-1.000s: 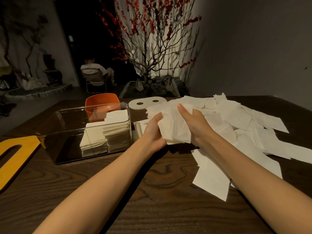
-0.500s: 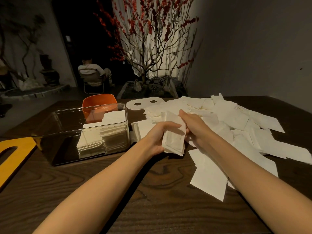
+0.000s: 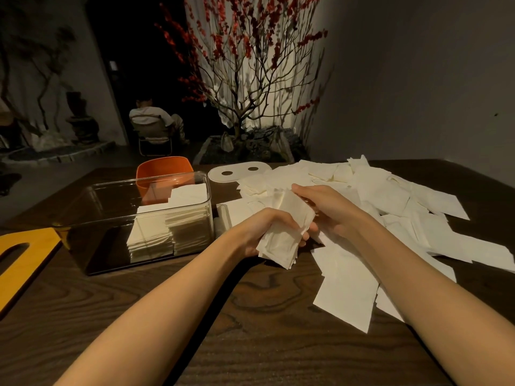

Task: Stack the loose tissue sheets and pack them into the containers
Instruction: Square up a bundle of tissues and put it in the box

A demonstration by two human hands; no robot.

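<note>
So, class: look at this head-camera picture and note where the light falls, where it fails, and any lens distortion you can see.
Head view: light falls on the curtain behind the red-blossom tree and on the loose tissue sheets; the doorway on the left is almost black. The clear container shows faint reflections. The wide lens bows the table edges. The left hand and right hand look sharp.

I see my left hand gripping a small stack of tissues above the tabletop, my right hand touching its far edge. Loose sheets sprawl toward the right edge. The clear container near the left edge holds two stacks.
</note>
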